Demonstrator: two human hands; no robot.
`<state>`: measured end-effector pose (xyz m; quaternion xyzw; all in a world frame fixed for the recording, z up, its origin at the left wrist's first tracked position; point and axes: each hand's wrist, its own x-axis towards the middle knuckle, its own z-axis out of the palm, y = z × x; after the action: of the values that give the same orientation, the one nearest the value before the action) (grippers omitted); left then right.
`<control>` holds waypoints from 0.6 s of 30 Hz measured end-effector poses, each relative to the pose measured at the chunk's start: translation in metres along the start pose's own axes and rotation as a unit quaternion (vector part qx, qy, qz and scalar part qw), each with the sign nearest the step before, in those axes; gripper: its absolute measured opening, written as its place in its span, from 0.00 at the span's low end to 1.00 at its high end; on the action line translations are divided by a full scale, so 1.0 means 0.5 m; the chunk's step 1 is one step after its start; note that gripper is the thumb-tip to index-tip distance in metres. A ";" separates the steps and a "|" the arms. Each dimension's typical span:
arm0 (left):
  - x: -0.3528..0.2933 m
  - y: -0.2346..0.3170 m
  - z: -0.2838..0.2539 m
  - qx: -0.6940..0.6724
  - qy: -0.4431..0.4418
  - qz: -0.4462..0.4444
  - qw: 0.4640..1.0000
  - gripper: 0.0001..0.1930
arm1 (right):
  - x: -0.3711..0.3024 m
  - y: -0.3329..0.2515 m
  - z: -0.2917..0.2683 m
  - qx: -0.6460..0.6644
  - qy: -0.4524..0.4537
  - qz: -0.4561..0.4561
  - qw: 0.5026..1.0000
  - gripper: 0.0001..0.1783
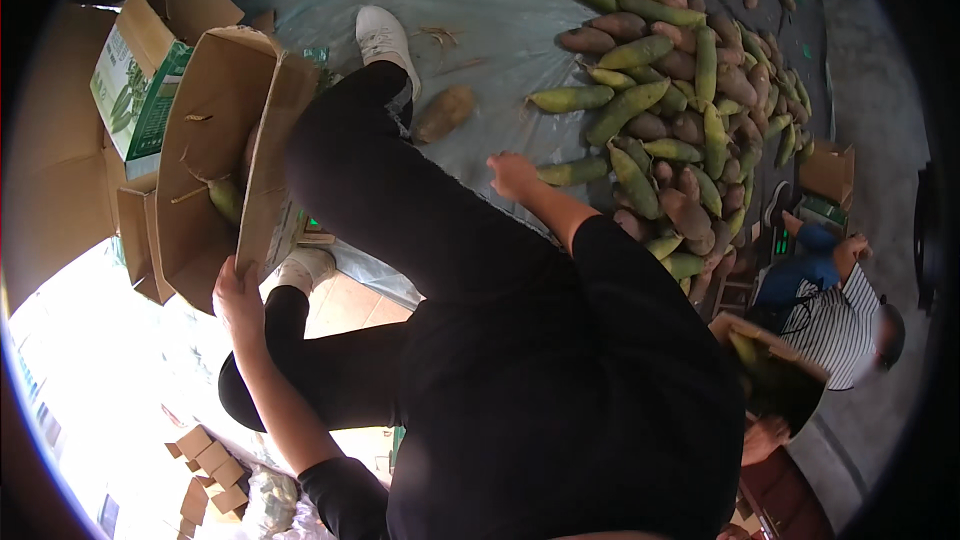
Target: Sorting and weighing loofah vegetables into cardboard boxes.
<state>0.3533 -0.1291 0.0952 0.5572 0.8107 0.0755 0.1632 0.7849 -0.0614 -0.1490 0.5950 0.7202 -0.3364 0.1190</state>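
Note:
My left hand (240, 300) grips the lower rim of a tilted, open cardboard box (205, 210). Inside it lie part of a green radish (226, 198) and a brownish root, half hidden by the box wall. My right hand (512, 176) is closed over the plastic sheet, its fingers curled; whether anything is in them is hidden. Just beside it is the tip of a green radish (575, 172) at the edge of a big heap of green radishes (632, 115) and brownish-red roots (687, 212). One loose brown root (444, 114) rests by my shoe.
Under the heap spreads a plastic sheet (480, 40). A green-and-white printed carton (135, 85) stands behind my box. At right, a person in a striped shirt (835, 335) sits near another carton (828, 170). Another person's hand (765, 437) holds a box (790, 380) with green radishes.

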 end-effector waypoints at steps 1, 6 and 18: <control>0.003 0.003 0.003 -0.003 -0.001 0.001 1.000 0.09 | 0.000 -0.004 -0.006 -0.039 -0.020 -0.019 0.999 0.16; -0.003 0.004 -0.002 -0.016 -0.007 -0.002 1.000 0.07 | 0.012 -0.049 -0.054 -0.152 -0.059 -0.085 0.983 0.10; -0.002 0.010 0.000 -0.034 -0.003 -0.012 0.999 0.05 | 0.048 -0.055 -0.079 -0.132 -0.098 -0.033 0.986 0.12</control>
<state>0.3579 -0.1280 0.0970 0.5417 0.8139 0.0996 0.1851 0.7617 -0.0200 -0.1238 0.5145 0.7623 -0.2982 0.2555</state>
